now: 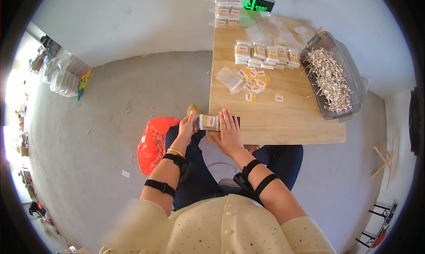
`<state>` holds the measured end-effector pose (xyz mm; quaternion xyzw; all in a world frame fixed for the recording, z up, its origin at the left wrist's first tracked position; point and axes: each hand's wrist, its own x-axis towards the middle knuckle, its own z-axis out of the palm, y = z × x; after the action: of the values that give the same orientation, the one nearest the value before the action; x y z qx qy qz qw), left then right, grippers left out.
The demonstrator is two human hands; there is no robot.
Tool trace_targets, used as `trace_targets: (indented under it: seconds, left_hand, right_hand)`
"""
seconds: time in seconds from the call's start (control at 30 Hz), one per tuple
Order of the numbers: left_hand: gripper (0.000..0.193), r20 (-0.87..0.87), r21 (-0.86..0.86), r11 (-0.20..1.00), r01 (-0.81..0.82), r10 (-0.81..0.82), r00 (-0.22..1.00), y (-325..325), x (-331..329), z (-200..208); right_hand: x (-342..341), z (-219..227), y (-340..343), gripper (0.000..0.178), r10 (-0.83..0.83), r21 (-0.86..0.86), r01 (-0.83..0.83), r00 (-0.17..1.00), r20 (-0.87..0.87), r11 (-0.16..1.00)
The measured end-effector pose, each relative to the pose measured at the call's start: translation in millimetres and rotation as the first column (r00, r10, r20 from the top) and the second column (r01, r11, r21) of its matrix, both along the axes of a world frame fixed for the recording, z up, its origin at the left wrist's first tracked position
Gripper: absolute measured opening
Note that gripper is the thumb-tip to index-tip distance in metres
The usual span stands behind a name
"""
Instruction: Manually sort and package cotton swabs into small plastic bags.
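Observation:
My left hand (pixel 186 127) and my right hand (pixel 229 131) both grip a small bundle of cotton swabs (pixel 208 122) with a yellow label, held at the near left corner of the wooden table (pixel 283 121). The left hand pinches the bundle's left end. Over its right end lies my right hand, fingers flat and stretched out. Further up the table lie loose yellow labels (pixel 256 82) and a clear plastic bag (pixel 229 79).
A clear bin (pixel 349 68) full of loose swabs stands at the table's right. Rows of packed bundles (pixel 265 55) lie at mid-table, with more stacked packs (pixel 227 6) at the far end. A red bag (pixel 155 143) sits on the floor to my left.

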<state>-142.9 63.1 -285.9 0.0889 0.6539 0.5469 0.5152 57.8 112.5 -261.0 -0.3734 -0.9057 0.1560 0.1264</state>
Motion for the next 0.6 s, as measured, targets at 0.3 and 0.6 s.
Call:
trace_targets:
  seconds: [0.3,0.6]
  left_hand:
    - [0.032,-0.824,0.206,0.976,-0.063,0.208,0.527,6.2,4.7,57.8]
    - [0.018,-0.957,0.070,0.582,0.810,-0.189,0.219,53.4,169.8,66.3]
  right_hand:
    - [95.4,6.9,38.0,0.061,-0.227,-0.035,0.226,0.945,-0.235,0.974]
    - [254.1,28.4,135.9,0.046,-0.645,0.164,0.649,0.759,-0.082,0.743]
